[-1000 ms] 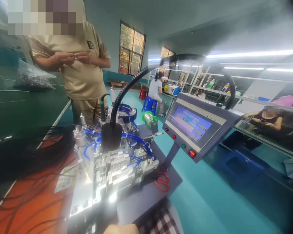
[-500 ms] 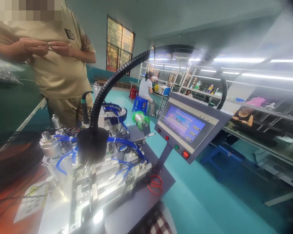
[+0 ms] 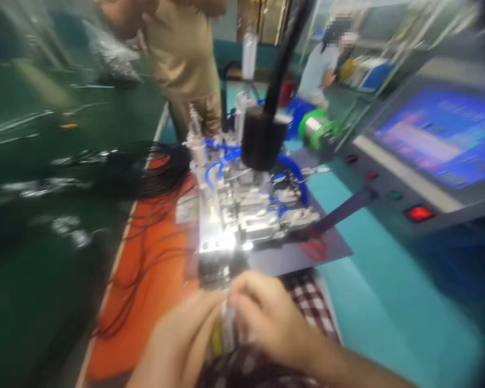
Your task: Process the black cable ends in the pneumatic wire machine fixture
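While blurred, both hands [image 3: 226, 328] pinching small part [image 3: 222, 331]

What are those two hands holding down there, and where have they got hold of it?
Both hands, left hand and right hand, pinch a small pale strip-like piece between their fingertips, one on each side. The blur hides what it is.

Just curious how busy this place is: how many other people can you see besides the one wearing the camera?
2: one person in tan clothes standing behind the machine, one seated person farther back. Blur may hide others.
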A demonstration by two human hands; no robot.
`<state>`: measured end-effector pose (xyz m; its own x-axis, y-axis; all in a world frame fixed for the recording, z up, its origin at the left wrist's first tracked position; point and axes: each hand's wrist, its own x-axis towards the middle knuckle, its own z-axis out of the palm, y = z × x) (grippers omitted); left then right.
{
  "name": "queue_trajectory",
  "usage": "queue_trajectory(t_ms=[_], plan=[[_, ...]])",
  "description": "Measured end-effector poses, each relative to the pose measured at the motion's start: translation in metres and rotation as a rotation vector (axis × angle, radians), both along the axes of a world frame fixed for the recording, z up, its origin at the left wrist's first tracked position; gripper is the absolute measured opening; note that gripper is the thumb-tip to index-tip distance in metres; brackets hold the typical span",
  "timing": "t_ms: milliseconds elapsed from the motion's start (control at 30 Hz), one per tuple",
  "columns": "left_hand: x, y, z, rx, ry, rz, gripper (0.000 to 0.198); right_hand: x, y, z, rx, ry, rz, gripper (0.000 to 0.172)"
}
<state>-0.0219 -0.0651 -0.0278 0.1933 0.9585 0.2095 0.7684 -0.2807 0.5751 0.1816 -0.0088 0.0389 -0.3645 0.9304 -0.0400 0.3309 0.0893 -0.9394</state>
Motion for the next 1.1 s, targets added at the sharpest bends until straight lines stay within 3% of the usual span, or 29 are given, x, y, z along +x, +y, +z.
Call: queue_trajectory(t_ms=[67, 100, 200, 467, 1100], plan=[[0.013, 0.012, 0.046, -0.217, -0.162, -0.059, 0.024, 0.003, 0.004, -0.006, -0.15, 0.108, -0.01, 0.018], [0.021, 0.02, 0.061, -0.264, -0.243, -0.071, 0.024, 0.004, 0.005, -0.01, -0.195, 0.16, -0.036, 0.019], [0.038, 0.032, 0.079, -0.354, -0.351, -0.014, 0.023, 0.007, 0.006, -0.017, -0.242, 0.202, -0.071, 0.02], [0.036, 0.023, 0.064, -0.439, -0.476, 0.068, 0.021, 0.0, 0.005, -0.013, -0.213, 0.164, -0.049, 0.011], [0.035, 0.02, 0.067, -0.42, -0.497, 0.167, 0.016, -0.003, 0.002, -0.012, -0.256, 0.263, -0.075, 0.011]])
